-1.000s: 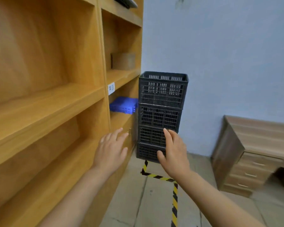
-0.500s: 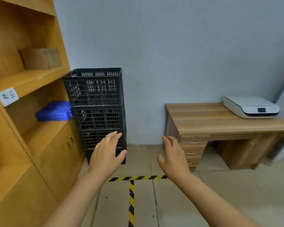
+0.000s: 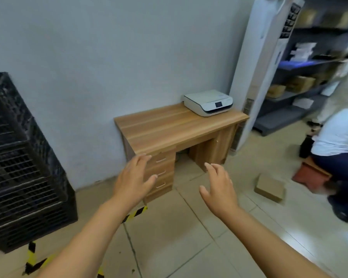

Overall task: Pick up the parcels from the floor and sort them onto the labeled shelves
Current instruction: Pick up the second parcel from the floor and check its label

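A small brown cardboard parcel [image 3: 269, 187] lies flat on the tiled floor at the right, in front of a crouching person. My left hand [image 3: 134, 180] and my right hand [image 3: 219, 188] are both held out in front of me at mid-height, empty, fingers spread. The parcel is to the right of my right hand and farther away. The wooden labeled shelves are out of view. Dark metal shelves [image 3: 309, 65] at the far right hold several cardboard boxes.
A stack of black plastic crates [image 3: 22, 163] stands at the left. A wooden desk [image 3: 169, 127] with a white printer [image 3: 208, 102] sits against the wall. A person [image 3: 338, 145] crouches at the right beside a red stool [image 3: 309, 175]. Yellow-black tape [image 3: 31, 259] marks the floor.
The view has swung right: the wooden shelves have left the frame, the crates moved to the left edge, and the parcel, the crouching person and the metal shelves appeared. Both hands stay empty.
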A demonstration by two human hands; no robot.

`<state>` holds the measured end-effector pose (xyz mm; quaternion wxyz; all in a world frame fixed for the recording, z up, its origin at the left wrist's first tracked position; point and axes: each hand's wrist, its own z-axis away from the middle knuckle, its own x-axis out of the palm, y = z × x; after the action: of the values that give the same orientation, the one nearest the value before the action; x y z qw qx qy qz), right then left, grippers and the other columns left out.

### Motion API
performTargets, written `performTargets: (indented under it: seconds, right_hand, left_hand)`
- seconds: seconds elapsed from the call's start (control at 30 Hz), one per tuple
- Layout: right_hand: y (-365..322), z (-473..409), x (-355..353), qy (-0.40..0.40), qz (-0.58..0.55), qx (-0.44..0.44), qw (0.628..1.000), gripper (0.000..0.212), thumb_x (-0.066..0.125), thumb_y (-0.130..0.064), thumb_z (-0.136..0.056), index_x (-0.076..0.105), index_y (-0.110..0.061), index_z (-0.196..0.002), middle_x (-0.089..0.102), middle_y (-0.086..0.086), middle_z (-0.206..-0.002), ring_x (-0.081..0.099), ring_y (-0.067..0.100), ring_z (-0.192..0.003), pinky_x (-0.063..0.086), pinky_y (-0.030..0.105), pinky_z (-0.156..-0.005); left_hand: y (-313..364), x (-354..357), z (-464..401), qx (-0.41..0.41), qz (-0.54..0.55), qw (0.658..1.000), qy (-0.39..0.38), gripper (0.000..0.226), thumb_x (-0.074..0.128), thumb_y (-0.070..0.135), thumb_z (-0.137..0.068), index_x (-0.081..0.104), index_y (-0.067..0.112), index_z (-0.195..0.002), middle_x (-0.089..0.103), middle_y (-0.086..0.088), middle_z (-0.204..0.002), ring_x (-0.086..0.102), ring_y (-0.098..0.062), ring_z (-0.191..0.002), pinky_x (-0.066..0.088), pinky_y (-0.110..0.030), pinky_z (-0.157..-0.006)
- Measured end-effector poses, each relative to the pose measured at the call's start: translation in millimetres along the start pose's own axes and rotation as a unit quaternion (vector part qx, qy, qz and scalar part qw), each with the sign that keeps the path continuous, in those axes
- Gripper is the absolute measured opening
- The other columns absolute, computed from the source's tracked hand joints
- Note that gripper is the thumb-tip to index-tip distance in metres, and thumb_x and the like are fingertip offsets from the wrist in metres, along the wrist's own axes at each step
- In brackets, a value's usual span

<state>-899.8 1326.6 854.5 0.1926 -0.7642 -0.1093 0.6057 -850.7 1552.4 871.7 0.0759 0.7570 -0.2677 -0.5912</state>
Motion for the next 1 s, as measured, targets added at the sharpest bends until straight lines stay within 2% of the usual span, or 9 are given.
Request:
performTargets:
  seconds: [0.2,0.33,0.6,0.7,1.0]
  right_hand:
    - [63.0,-61.5,-20.3,0.025,0.044,0.085,0.995,0.070,0.057,-0.027,-0.086,0.023,-0.015,-0.145,0.031,0.005,-0.146,0.030,0.022,-0.134,0.030,0.035,-0.110]
    - [89.4,-106.3,-27.1,0.033,0.060,0.123,0.990,0.066,0.056,-0.027,-0.086,0.026,-0.015,-0.144,0.029,0.007,-0.147,0.030,0.023,-0.134,0.032,0.037,-0.109]
    - [167.5,-130.7,-38.3,0.040,0.064,0.262,0.962,0.060,0.053,-0.026,-0.086,0.033,-0.018,-0.141,0.027,0.005,-0.146,0.027,0.022,-0.135,0.030,0.034,-0.109]
    - [202.6,-136.4,-46.1,0.045,0.070,0.301,0.950,0.057,0.054,-0.025,-0.085,0.035,-0.018,-0.139,0.031,0.005,-0.143,0.030,0.023,-0.131,0.032,0.034,-0.106]
    - [325.7,-188.2,-56.7,0.052,0.024,0.332,0.942,0.059,0.054,-0.025,-0.086,0.035,-0.016,-0.141,0.034,0.003,-0.141,0.030,0.020,-0.131,0.030,0.031,-0.108]
  left_hand:
    - [29.3,57.7,-102.8,0.062,0.042,0.996,-0.043,0.056,0.055,0.039,-0.085,0.037,0.027,-0.137,0.039,0.006,-0.143,0.043,-0.018,-0.126,0.042,-0.036,-0.095]
    - [51.2,86.6,-168.8,0.100,0.070,0.990,-0.068,0.054,0.054,0.040,-0.086,0.036,0.029,-0.136,0.038,0.009,-0.141,0.050,-0.017,-0.118,0.047,-0.034,-0.084]
    - [113.0,162.0,-261.6,0.197,0.106,0.965,-0.139,0.058,0.056,0.042,-0.084,0.038,0.027,-0.137,0.038,0.009,-0.142,0.047,-0.011,-0.121,0.048,-0.038,-0.092]
    - [141.2,193.4,-279.6,0.219,0.111,0.957,-0.156,0.058,0.056,0.042,-0.085,0.036,0.027,-0.138,0.037,0.009,-0.143,0.047,-0.010,-0.121,0.048,-0.033,-0.090]
    - [229.5,296.2,-329.8,0.269,0.077,0.938,-0.207,0.061,0.053,0.046,-0.086,0.032,0.028,-0.141,0.037,0.007,-0.145,0.042,-0.011,-0.127,0.044,-0.029,-0.095]
